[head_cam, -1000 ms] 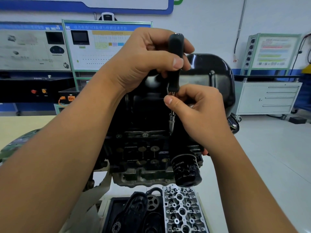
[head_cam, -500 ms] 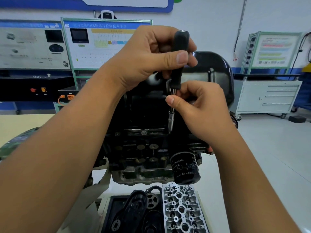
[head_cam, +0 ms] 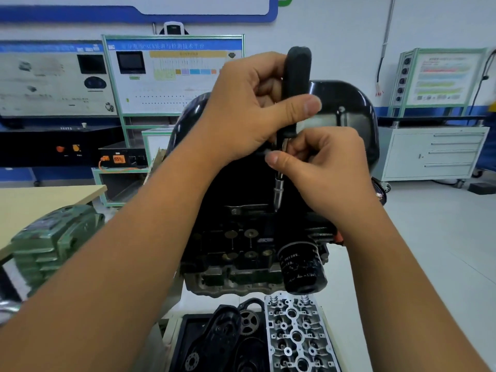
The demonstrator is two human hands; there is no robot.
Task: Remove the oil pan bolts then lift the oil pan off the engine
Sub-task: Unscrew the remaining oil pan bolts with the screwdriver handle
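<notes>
While left hand (head_cam: 247,111) grips driver handle (head_cam: 296,84), right hand (head_cam: 327,167) fingers pinch shaft (head_cam: 279,178).

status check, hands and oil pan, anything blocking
Left hand grips driver handle. Right hand pinches the shaft, socket tip at pan flange. Oil pan seated on engine. Nothing visibly blocking the tool.

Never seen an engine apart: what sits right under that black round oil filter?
Below the oil filter lies a silver cylinder head, beside black covers and a toothed gear. Its lower end is out of frame.
</notes>
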